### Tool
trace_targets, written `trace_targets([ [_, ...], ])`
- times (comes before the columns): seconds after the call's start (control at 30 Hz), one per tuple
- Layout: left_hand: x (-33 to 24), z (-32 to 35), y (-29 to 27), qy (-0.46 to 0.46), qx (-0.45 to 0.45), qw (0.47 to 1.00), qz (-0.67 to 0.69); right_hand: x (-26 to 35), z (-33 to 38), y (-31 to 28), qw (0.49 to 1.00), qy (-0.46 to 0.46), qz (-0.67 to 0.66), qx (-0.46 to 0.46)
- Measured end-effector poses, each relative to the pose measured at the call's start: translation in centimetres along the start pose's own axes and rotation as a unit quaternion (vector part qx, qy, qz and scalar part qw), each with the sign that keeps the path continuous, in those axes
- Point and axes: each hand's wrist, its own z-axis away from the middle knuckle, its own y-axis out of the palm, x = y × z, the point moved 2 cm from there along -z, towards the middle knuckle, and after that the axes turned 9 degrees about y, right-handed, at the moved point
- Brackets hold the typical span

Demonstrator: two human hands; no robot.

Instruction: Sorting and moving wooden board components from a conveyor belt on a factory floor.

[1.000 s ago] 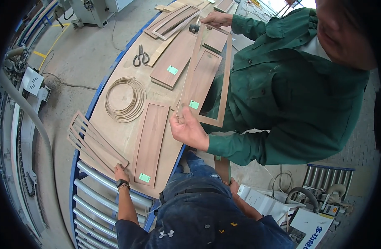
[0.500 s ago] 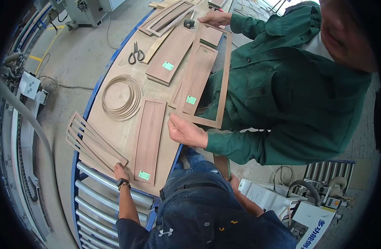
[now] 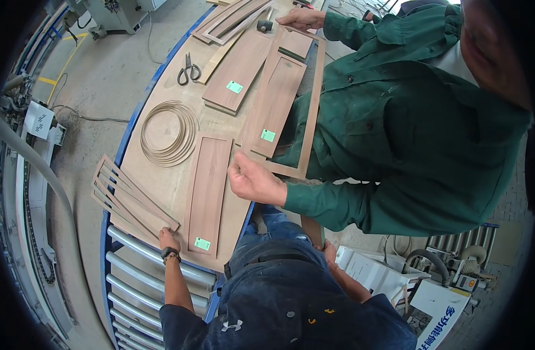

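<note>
My left hand point(image 3: 169, 238) is closed on the near corner of some thin wooden frames point(image 3: 126, 185), which lie fanned out at the left of the table. Down by my right side, my right hand point(image 3: 329, 253) is closed at the edge of a brown board point(image 3: 312, 230), mostly hidden behind my body. A framed wooden panel point(image 3: 207, 192) with a green label lies between my left hand and a co-worker. In green sleeves, the co-worker's hands point(image 3: 257, 179) hold a rectangular wooden frame point(image 3: 312, 134) tilted over another labelled panel point(image 3: 277, 108).
Coiled thin strips point(image 3: 168, 133) and black scissors point(image 3: 189, 70) lie on the table point(image 3: 140, 201). Further off are a flat panel point(image 3: 235, 76), stacked frames point(image 3: 235, 22) and a dark mallet head point(image 3: 264, 26). Metal rollers point(image 3: 140, 262) adjoin the near end. Machinery point(image 3: 436, 291) stands at right.
The co-worker's near hand has shifted slightly left and up with the frame. My view has moved a little; my own hands keep their grips.
</note>
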Motion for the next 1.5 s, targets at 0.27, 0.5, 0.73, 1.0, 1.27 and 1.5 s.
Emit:
trace_targets([
  [0.27, 1.7, 0.4, 1.1, 0.009, -0.002, 1.000, 0.023, 0.5, 0.2, -0.3, 0.999, 0.026, -0.005, 0.041],
  [0.5, 0.7, 0.6, 0.3, -0.012, -0.010, 1.000, 0.006, 0.7, 0.1, 0.0, 0.999, 0.022, 0.033, 0.012],
  [0.73, 0.8, -0.1, 0.6, 0.001, -0.025, 1.000, 0.017, 1.8, 0.2, -0.8, 1.000, -0.010, -0.008, -0.010],
  [1.0, 0.6, 0.1, 0.3, -0.028, 0.002, 0.999, 0.025, 1.7, 1.0, -1.1, 1.000, 0.012, -0.012, -0.007],
  [1.27, 1.5, 0.3, 0.7, -0.011, -0.032, 0.999, 0.032, 1.2, 1.1, -0.6, 0.999, 0.027, -0.021, 0.004],
  [1.5, 0.7, 0.2, 0.7, -0.009, -0.042, 0.999, 0.023, 1.3, 0.9, -1.0, 0.999, 0.040, 0.016, -0.005],
])
